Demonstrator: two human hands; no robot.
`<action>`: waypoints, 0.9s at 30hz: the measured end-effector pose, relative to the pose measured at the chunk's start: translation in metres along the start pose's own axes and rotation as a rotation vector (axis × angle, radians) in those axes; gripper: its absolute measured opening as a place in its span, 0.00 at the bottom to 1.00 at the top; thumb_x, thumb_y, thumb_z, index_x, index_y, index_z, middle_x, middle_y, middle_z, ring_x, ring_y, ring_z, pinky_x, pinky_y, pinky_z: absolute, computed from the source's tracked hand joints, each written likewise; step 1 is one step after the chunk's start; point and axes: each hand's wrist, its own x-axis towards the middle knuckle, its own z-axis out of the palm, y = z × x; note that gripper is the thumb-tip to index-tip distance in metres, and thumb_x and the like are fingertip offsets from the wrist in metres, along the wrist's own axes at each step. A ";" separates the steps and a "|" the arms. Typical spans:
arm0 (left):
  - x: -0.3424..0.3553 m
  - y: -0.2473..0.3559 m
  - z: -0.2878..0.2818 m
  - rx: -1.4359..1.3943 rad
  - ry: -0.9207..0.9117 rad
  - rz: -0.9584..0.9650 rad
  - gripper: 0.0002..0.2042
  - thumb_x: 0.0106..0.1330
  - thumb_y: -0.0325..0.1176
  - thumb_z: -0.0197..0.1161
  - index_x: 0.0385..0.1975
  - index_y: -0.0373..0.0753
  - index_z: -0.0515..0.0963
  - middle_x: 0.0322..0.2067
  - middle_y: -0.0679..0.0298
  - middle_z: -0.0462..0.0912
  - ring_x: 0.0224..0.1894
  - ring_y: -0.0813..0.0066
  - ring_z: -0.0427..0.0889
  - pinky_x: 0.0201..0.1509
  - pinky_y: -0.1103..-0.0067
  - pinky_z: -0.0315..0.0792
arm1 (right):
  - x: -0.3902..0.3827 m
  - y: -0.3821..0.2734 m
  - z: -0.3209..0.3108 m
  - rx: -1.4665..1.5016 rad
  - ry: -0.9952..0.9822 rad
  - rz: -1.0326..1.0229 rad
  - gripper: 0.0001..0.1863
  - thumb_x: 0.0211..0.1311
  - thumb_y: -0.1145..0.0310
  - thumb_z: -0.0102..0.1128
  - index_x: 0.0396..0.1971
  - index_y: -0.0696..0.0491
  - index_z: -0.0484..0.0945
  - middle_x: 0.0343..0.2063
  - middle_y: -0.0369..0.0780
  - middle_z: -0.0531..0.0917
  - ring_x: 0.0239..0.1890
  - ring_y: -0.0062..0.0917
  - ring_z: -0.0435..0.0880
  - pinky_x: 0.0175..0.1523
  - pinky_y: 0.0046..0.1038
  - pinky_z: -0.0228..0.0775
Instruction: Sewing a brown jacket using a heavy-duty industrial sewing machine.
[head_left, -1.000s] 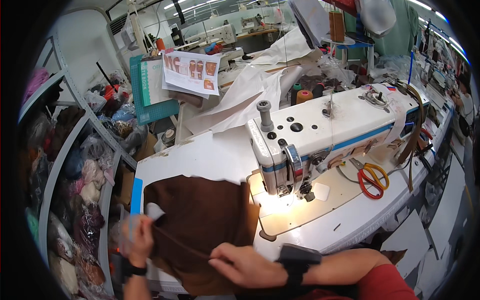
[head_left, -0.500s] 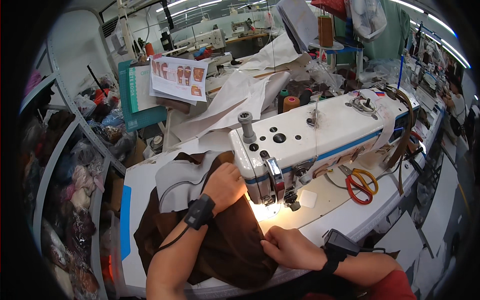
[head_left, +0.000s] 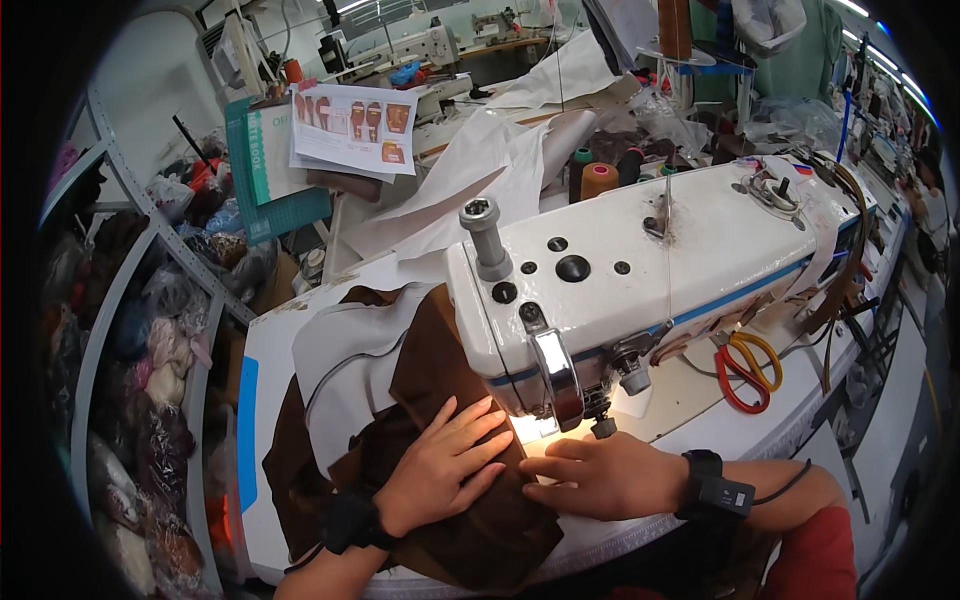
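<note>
Dark brown fabric (head_left: 425,345) with a light grey piece (head_left: 335,345) lies bunched to the left of a white sewing machine (head_left: 600,270), its right edge by the lit needle area. My left hand (head_left: 440,470) rests flat on the brown fabric, fingers spread and pointing at the machine head. Close in front of the presser area, my right hand (head_left: 600,475) has its fingers apart, with the tips at the fabric's right edge. The needle itself is hidden behind the machine head.
Scissors (head_left: 745,375) with red and yellow handles lie on the machine bed. Thread cones (head_left: 598,180) and white sheets (head_left: 460,190) stand or lie behind the machine. A metal shelf (head_left: 160,215) with bagged materials is at the left; a printed sheet (head_left: 352,130) hangs nearby.
My left hand has moved down and toward me from beside the machine head, its fingers now spread flat. My right hand has shifted up toward the needle area, its pinch loosened. The view has tilted slightly.
</note>
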 end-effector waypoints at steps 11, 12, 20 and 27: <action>0.036 -0.023 0.015 -0.065 0.038 -0.090 0.09 0.61 0.31 0.70 0.40 0.37 0.85 0.38 0.55 0.88 0.43 0.48 0.86 0.54 0.61 0.79 | -0.004 0.019 -0.002 -0.167 0.181 -0.040 0.14 0.55 0.68 0.67 0.42 0.53 0.85 0.28 0.38 0.81 0.33 0.32 0.83 0.32 0.36 0.74; 0.042 -0.024 0.015 -0.077 0.104 -0.043 0.10 0.60 0.31 0.71 0.40 0.37 0.85 0.36 0.54 0.88 0.41 0.47 0.86 0.50 0.63 0.80 | -0.003 0.023 0.000 -0.164 0.182 -0.040 0.14 0.55 0.68 0.67 0.42 0.53 0.85 0.28 0.38 0.81 0.33 0.32 0.83 0.32 0.36 0.74; 0.044 0.019 -0.021 -0.031 0.145 0.220 0.13 0.59 0.37 0.74 0.39 0.35 0.86 0.37 0.55 0.87 0.38 0.55 0.87 0.43 0.68 0.79 | -0.014 0.039 0.022 0.166 0.259 0.179 0.05 0.52 0.70 0.66 0.27 0.52 0.79 0.27 0.36 0.79 0.35 0.34 0.82 0.39 0.36 0.76; -0.024 0.090 0.005 0.177 0.048 -0.047 0.17 0.69 0.38 0.70 0.51 0.34 0.82 0.43 0.59 0.85 0.41 0.58 0.83 0.49 0.63 0.76 | -0.014 0.037 -0.004 0.089 0.326 0.033 0.04 0.59 0.69 0.67 0.29 0.51 0.80 0.27 0.37 0.79 0.31 0.35 0.80 0.36 0.37 0.74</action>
